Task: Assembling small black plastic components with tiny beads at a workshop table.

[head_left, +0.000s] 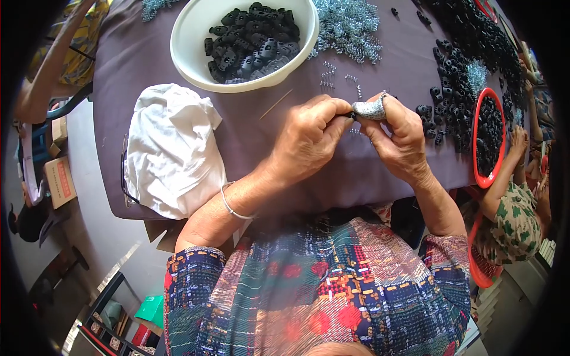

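Note:
Over the table's near side, my two hands meet at a small black cord lock [352,114], mostly hidden by fingers. My left hand [310,135] is closed, pinching it between thumb and forefinger. From the other side my right hand [399,137] is closed too, its covered finger and thumb pressed together at the piece. A grey knitted finger cover [370,108] wraps one right finger. Just beyond lie a few loose metal springs [328,76]. Farther off, a white bowl [185,66] holds many black cord locks [255,44], beside a heap of springs [347,29].
A white cloth [172,148] lies left on the purple tablecloth [139,53], near a thin stick [276,104]. At right, black parts [454,101] spread beside a red-rimmed tray [480,172]. Another person's hands [518,142] are at the right edge; a person's arm [53,65] shows at left.

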Action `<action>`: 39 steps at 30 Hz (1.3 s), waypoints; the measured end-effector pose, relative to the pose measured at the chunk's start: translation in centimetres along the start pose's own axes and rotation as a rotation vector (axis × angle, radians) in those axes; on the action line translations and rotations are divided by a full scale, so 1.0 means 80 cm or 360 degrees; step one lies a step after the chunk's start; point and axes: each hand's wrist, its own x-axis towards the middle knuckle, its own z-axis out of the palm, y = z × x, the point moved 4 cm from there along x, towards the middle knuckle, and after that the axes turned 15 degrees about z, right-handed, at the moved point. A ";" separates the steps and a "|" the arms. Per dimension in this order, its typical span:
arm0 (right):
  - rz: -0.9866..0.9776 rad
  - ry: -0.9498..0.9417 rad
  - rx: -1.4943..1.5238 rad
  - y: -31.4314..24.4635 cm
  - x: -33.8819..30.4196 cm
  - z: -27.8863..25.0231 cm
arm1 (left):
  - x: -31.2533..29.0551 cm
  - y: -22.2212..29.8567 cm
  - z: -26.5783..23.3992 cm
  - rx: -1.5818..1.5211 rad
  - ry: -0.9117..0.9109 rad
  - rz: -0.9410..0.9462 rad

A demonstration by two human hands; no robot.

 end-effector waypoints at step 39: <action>-0.0337 0.0462 -0.0646 -0.014 -0.022 0.026 | -0.009 -0.011 -0.003 -0.0886 -0.0066 -0.0967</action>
